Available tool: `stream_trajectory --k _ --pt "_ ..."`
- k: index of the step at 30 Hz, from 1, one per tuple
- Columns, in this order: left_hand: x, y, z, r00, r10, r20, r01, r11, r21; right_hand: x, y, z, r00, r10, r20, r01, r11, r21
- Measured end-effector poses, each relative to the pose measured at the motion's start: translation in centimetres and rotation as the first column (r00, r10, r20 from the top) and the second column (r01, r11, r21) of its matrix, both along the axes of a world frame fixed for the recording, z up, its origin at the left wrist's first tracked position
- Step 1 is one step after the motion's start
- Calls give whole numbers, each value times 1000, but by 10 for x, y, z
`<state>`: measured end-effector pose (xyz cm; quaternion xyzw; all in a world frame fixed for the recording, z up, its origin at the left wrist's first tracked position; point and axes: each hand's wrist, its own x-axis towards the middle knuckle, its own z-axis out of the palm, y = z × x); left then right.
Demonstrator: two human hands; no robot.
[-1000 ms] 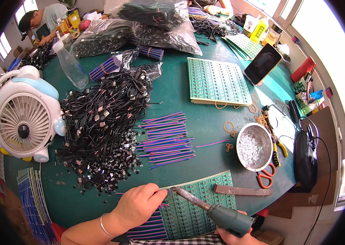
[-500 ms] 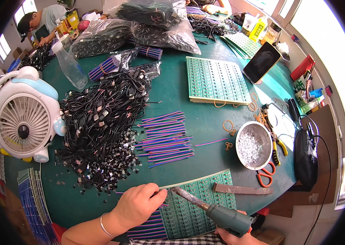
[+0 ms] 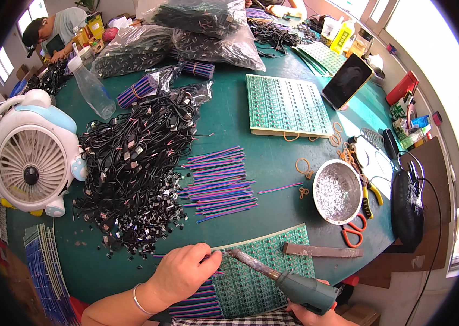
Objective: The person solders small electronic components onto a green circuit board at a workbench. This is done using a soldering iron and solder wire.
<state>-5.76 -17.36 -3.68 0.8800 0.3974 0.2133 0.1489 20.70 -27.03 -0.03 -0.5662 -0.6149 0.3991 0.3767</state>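
Left fingers pinch a wire (mostly hidden); right fingers clasp the soldering iron.

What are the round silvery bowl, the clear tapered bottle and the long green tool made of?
Round silvery bowl: probably metal, with a grey sheen.
Clear tapered bottle: glossy, plastic or maybe glass; table shows through.
Long green tool: handle seems smooth plastic, evenly coloured; shaft looks like stained, dull metal.
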Motion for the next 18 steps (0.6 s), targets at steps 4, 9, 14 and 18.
stream_trajectory --k 4,9,14,18 --pt "-1 0 0 1000 1 -14 -1 1000 0 3 0 1 999 28 -16 -29 995 -96" --pt "-1 -1 -2 1000 2 -5 -2 1000 25 1 -3 -5 999 -1 -40 0 999 -38" --pt "0 -1 -2 1000 -2 -5 2 1000 30 2 -4 -5 1000 18 5 -17 999 -50" --pt "0 0 -1 1000 -1 -7 2 999 46 2 -4 -5 998 12 65 -12 1000 2"
